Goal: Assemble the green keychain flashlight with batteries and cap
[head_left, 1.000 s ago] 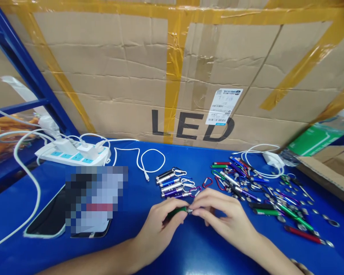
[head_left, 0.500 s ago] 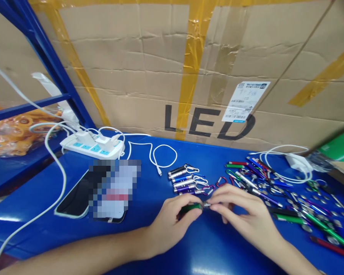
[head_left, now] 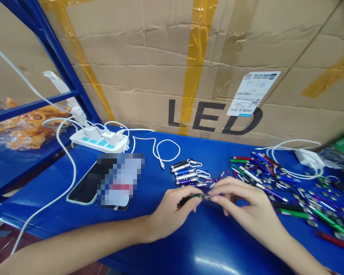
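Observation:
Closed round a small green flashlight tube (head_left: pixel 191 198), my left hand (head_left: pixel 167 215) keeps it nearly level above the table, pointing right. At the tube's right end, the fingertips of my right hand (head_left: pixel 246 204) pinch a small silvery metal piece (head_left: pixel 206 197). Whether this piece is joined to the tube or only touches it is hard to tell. Just beyond my hands lies a row of several keychain flashlights (head_left: pixel 186 172) in black, silver, blue and purple, with carabiner clips. A red carabiner (head_left: pixel 224 175) lies behind my right hand.
Loose flashlight tubes, clips and coin-like discs lie scattered on the right around a green tube (head_left: pixel 295 213). Two phones (head_left: pixel 84 187) and a white power strip (head_left: pixel 99 142) are on the left, with cables. A large cardboard box (head_left: pixel 160 76) stands behind the blue table (head_left: pixel 160 256).
The view has shifted slightly, so the scene sits a little further right and higher. My hands stay together at the tube's end, with small finger movement.

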Motion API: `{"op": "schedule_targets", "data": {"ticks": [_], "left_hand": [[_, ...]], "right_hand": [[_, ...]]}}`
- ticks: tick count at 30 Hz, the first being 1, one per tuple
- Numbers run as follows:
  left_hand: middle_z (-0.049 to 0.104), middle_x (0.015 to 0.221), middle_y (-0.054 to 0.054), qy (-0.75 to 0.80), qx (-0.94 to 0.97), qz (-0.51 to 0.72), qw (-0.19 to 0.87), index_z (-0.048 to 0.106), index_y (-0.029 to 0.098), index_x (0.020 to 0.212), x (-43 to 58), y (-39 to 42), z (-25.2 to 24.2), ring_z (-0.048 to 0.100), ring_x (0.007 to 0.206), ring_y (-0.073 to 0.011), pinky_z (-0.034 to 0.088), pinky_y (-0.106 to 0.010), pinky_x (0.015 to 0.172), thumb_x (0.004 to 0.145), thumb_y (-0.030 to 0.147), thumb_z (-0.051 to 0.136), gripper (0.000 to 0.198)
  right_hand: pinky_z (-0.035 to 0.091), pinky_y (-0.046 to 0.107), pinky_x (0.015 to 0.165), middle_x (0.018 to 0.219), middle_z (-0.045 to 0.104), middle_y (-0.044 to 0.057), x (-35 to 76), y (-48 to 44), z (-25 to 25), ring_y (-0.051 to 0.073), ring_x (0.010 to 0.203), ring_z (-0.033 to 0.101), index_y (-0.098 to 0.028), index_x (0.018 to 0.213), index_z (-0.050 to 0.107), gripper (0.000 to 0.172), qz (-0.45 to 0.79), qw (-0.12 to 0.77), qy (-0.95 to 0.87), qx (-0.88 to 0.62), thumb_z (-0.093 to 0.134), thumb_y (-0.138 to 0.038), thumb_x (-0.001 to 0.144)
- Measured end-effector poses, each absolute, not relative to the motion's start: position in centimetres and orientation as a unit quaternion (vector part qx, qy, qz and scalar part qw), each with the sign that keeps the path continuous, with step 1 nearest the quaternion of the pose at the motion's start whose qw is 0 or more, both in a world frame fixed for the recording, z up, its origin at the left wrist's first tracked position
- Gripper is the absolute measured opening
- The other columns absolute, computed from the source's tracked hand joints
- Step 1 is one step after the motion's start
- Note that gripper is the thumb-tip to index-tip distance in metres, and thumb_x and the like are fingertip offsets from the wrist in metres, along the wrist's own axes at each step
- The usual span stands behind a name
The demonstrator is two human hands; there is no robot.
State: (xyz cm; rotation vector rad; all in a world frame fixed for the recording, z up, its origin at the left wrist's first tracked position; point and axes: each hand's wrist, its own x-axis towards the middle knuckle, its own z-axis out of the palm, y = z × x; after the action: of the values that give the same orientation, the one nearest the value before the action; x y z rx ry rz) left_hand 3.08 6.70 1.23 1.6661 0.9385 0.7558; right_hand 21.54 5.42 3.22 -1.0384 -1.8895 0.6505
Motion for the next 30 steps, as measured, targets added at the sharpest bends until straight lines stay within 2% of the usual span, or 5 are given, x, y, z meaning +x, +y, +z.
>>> {"op": "schedule_targets", "data": {"ticks": [4, 9, 16, 22, 30], "left_hand": [[0.053, 0.058, 0.004, 0.394, 0.704, 0.292, 0.513, 0.064, 0.016, 0.085, 3.1, 6.7, 1.1, 0.047, 0.056, -0.005, 0.036, -0.014, 0.059, 0.086, 0.028, 0.043, 0.025], [0.057, 0.064, 0.004, 0.391, 0.695, 0.316, 0.514, 0.064, 0.018, 0.087, 3.2, 6.9, 0.9, 0.051, 0.061, -0.0051, 0.037, -0.013, 0.061, 0.084, 0.025, 0.046, 0.02], [0.058, 0.06, 0.004, 0.399, 0.671, 0.288, 0.554, 0.065, 0.016, 0.085, 3.5, 7.0, 1.0, 0.047, 0.052, -0.0034, 0.034, -0.013, 0.052, 0.081, 0.027, 0.052, 0.017], [0.06, 0.061, 0.003, 0.401, 0.654, 0.302, 0.566, 0.065, 0.016, 0.089, 3.7, 6.9, 0.9, 0.046, 0.048, -0.0028, 0.037, -0.011, 0.049, 0.08, 0.027, 0.054, 0.017], [0.058, 0.058, 0.003, 0.412, 0.654, 0.314, 0.551, 0.067, 0.016, 0.085, 3.7, 7.1, 0.5, 0.046, 0.045, -0.0027, 0.035, -0.011, 0.044, 0.079, 0.029, 0.057, 0.018]], "right_hand": [[0.045, 0.015, 0.04, 0.078, 0.061, 0.005, 21.1, 5.3, 3.3, 0.004, 0.041, 0.052, -0.013, 0.073, 0.067, 0.009, 0.332, 0.42, -0.728, -0.428, 0.062, -0.021, 0.077], [0.039, 0.014, 0.035, 0.073, 0.06, 0.005, 21.4, 5.6, 3.3, 0.003, 0.036, 0.049, -0.011, 0.072, 0.064, 0.015, 0.417, 0.461, -0.645, -0.445, 0.064, -0.026, 0.074], [0.041, 0.014, 0.038, 0.074, 0.064, 0.004, 21.1, 5.5, 3.1, 0.004, 0.038, 0.05, -0.013, 0.071, 0.066, 0.011, 0.378, 0.426, -0.674, -0.471, 0.064, -0.024, 0.074], [0.04, 0.015, 0.038, 0.073, 0.064, 0.004, 21.3, 5.5, 3.1, 0.004, 0.037, 0.05, -0.013, 0.071, 0.067, 0.013, 0.384, 0.417, -0.672, -0.476, 0.065, -0.026, 0.074], [0.035, 0.014, 0.036, 0.07, 0.063, 0.004, 21.5, 6.0, 2.1, 0.003, 0.037, 0.046, -0.012, 0.07, 0.066, 0.018, 0.467, 0.408, -0.613, -0.489, 0.068, -0.03, 0.069]]}}
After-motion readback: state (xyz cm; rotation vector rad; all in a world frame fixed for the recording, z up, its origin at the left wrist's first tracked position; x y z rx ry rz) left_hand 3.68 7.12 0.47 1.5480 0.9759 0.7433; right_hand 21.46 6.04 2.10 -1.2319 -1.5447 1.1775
